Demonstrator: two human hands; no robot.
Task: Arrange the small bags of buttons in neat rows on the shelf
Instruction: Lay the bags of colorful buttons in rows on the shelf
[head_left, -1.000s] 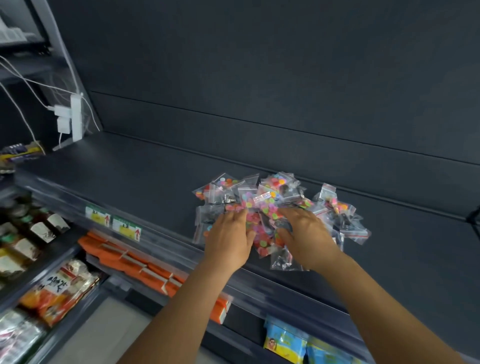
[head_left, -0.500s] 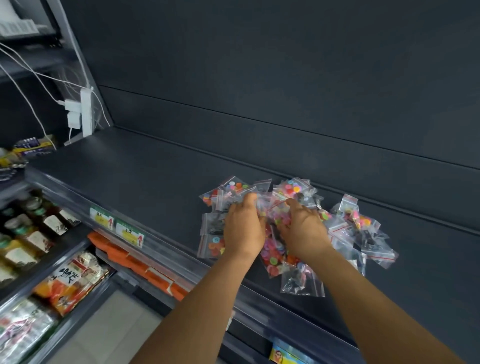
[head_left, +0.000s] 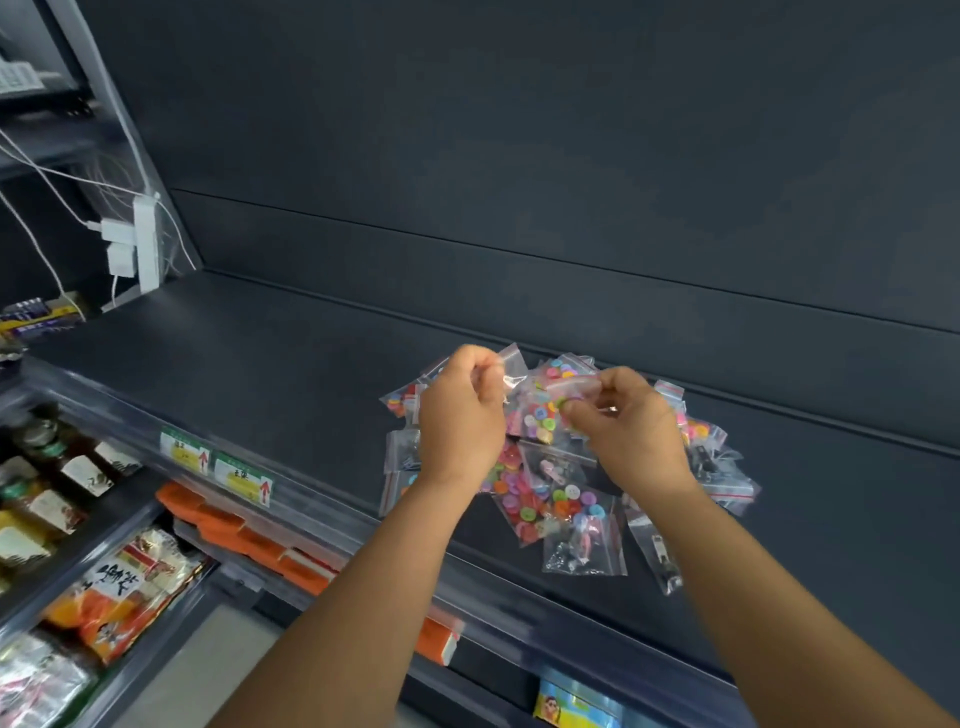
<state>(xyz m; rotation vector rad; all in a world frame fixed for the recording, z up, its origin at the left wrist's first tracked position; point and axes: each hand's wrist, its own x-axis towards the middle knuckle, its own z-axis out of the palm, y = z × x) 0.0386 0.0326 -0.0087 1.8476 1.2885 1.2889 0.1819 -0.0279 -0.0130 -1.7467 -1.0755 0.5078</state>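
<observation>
Both hands up over the heap of bags (head_left: 558, 499) on the shelf (head_left: 291, 358): left hand (head_left: 460, 415) pinches 1 clear bag (head_left: 511, 371), right hand (head_left: 631, 426) pinches another bag of buttons (head_left: 545, 410). Slick plastic, a loose grip could drop 1 back into the pile.

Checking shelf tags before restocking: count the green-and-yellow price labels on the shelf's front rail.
2. The left price label and the right price label sit side by side on the front rail, left of the left hand. Arms may hide others.
</observation>
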